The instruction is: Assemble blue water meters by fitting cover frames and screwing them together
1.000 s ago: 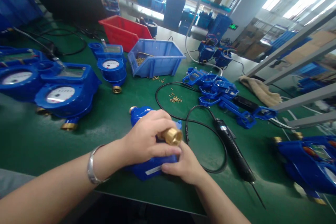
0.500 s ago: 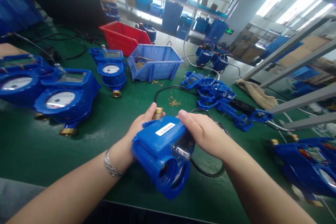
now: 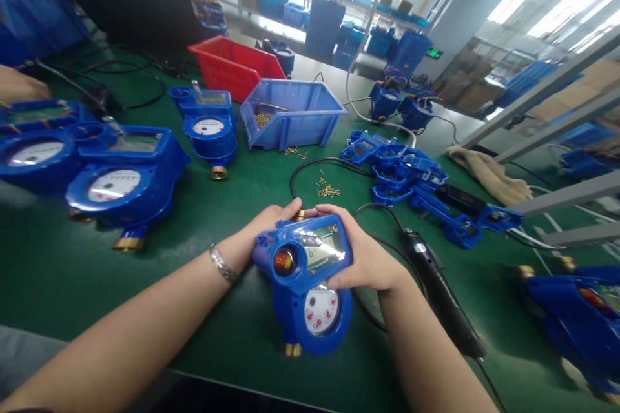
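Between my two hands is a blue water meter (image 3: 298, 306) with a small display, a round dial and brass pipe ends, its face turned up toward me. My left hand (image 3: 264, 226) grips its far left side near the brass end; part of those fingers is hidden behind the meter. My right hand (image 3: 365, 255) wraps round the right side, thumb by the dial and fingers over the display's top edge. Just beyond the hands lies a small heap of brass screws (image 3: 328, 190). Right of my right hand, a black electric screwdriver (image 3: 443, 290) rests on the green table.
Other water meters stand at left (image 3: 126, 184) and right (image 3: 576, 322). A blue bin (image 3: 295, 122) with screws and a red bin (image 3: 237, 68) stand behind. Blue plastic frames (image 3: 407, 174) are piled at the right. Another person's hand (image 3: 22, 85) shows at the left edge.
The water meter has been turned over in my hands, so its display and dial now face up instead of its labelled side. My right hand has shifted its hold, uncovering the electric screwdriver.
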Demonstrator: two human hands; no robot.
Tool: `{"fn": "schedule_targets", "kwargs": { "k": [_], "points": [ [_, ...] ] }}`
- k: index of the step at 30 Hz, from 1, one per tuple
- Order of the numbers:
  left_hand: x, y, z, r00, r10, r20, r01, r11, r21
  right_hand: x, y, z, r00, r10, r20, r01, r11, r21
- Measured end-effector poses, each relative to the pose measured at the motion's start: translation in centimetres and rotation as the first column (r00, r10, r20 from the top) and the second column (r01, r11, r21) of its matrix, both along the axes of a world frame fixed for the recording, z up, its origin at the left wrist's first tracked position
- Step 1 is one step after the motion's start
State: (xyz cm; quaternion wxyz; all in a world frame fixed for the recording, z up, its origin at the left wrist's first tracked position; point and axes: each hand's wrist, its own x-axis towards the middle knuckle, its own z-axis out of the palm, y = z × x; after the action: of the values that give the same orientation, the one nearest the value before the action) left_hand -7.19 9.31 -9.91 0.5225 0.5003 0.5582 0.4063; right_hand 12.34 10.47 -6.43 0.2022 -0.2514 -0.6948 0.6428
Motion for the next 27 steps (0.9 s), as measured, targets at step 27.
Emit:
{"fn": "schedule_targets", "kwargs": {
  "k": [27],
  "points": [
    [-1.9, -7.1, -1.4, 0.622, -0.363, 0.693, 0.526, 0.85, -0.026, -1.5, -2.6, -2.4, 0.847, -0.506, -0.164, 0.46, 0.852, -0.252]
  ]
}}
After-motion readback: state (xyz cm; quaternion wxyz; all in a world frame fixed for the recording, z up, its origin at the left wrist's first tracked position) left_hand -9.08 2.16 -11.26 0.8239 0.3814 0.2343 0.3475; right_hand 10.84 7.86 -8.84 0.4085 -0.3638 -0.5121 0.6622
